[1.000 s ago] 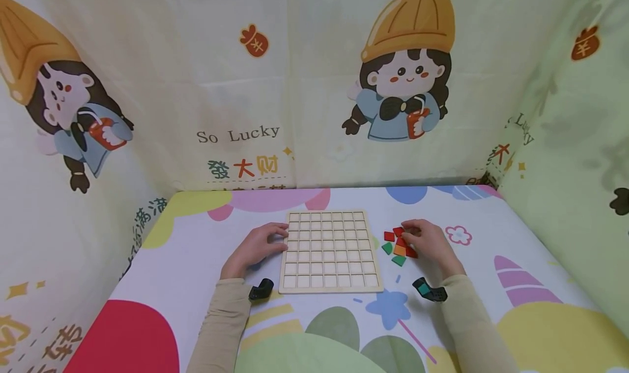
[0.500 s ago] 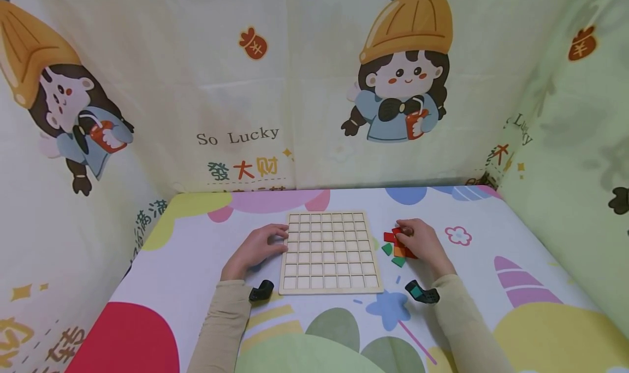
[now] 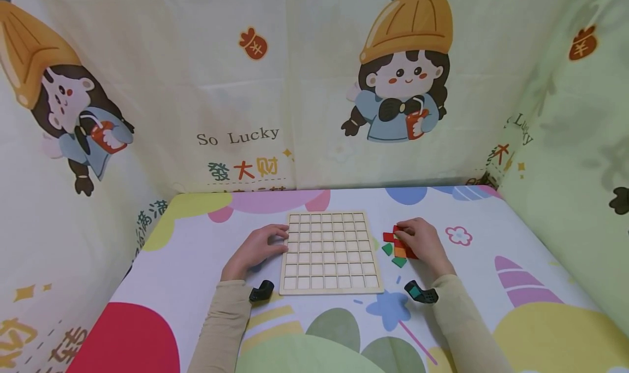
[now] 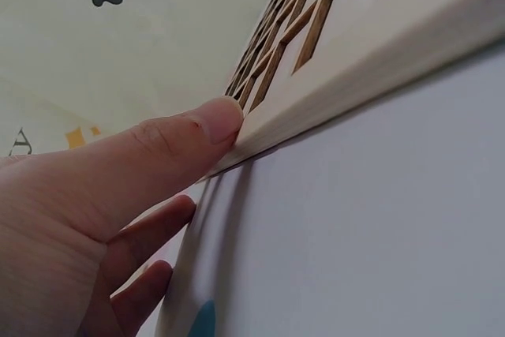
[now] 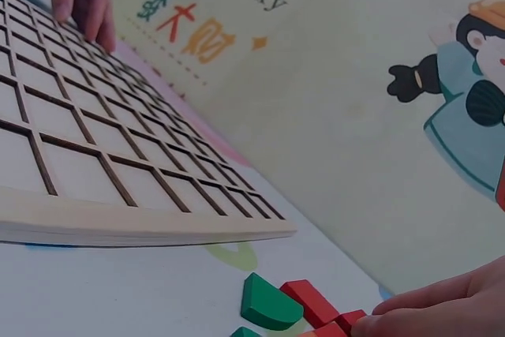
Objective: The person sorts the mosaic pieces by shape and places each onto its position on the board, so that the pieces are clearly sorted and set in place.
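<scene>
"Fingers of the right hand (image 3: 422, 243): gripping anything?"
"Can't tell; they touch red pieces (image 5: 310, 303) right of the grid board (image 3: 328, 246) (having just edged left, so those seem the focus)."
"Left hand (image 3: 255, 249)?"
"Loosely extended, touching the board's edge."

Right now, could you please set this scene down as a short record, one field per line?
board: wooden grid board, lying flat
left hand: left hand, thumb touching the board's left edge
right hand: right hand, fingertips at a red tile; whether it grips is unclear
pieces: red tiles, an orange piece, two curved-edge green pieces, right of the board
surface: printed tablecloth
backdrop: cream curtain lettered "So Lucky"
</scene>
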Motion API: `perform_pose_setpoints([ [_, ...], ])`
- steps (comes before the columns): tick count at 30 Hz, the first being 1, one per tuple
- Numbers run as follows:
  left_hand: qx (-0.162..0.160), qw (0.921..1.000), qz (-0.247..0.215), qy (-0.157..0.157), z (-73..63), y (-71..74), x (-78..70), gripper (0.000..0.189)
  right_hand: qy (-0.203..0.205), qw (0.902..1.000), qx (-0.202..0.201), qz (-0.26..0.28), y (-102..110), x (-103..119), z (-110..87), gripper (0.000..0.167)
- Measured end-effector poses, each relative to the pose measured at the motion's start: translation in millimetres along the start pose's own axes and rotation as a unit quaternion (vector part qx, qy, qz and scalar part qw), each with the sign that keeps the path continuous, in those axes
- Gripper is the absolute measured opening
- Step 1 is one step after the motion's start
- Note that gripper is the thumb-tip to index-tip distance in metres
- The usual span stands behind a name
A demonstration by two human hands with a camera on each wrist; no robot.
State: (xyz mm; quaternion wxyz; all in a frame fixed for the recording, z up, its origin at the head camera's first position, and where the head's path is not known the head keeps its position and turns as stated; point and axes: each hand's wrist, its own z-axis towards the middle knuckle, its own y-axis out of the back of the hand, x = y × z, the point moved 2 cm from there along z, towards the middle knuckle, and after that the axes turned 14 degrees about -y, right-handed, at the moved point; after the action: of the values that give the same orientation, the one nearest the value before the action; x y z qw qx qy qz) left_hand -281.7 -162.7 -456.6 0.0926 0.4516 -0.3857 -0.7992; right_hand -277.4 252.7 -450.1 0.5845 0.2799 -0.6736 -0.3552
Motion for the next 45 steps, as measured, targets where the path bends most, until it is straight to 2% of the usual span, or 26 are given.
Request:
perform_pose_setpoints([
  [12, -0.001, 1.0000, -0.004, 0.001, 0.4, 0.9, -2.1, 0.027, 0.024, 0.9995, 0.005, -0.019, 0.9, -1.1, 1.6, 0.036],
  [20, 0.001, 1.0000, -0.002, 0.001, 0.3, 1.1, -2.3, 0.028, 0.002, 1.0000, -0.007, 0.004, 1.3, 2.7, 0.3, 0.042],
  [23, 0.000, 1.0000, -0.002, 0.002, -0.2, 1.4, -2.3, 0.028, 0.005, 0.9998, -0.005, 0.017, 2.3, 8.6, -2.6, 0.041],
  [32, 0.002, 0.9999, -0.011, 0.000, -1.5, 2.1, -3.7, 0.027, 0.092, 0.9952, 0.007, 0.031, -1.8, 38.0, -15.8, 0.033],
  [41, 0.006, 0.9998, -0.018, 0.010, -2.1, 1.5, -3.2, 0.027, 0.171, 0.9839, 0.017, 0.048, -20.5, 71.6, -24.7, 0.028],
  [45, 0.005, 0.9999, -0.013, 0.005, -1.5, 2.6, -4.0, 0.027, 0.198, 0.9787, 0.026, 0.047, -29.9, 85.4, -26.2, 0.027],
])
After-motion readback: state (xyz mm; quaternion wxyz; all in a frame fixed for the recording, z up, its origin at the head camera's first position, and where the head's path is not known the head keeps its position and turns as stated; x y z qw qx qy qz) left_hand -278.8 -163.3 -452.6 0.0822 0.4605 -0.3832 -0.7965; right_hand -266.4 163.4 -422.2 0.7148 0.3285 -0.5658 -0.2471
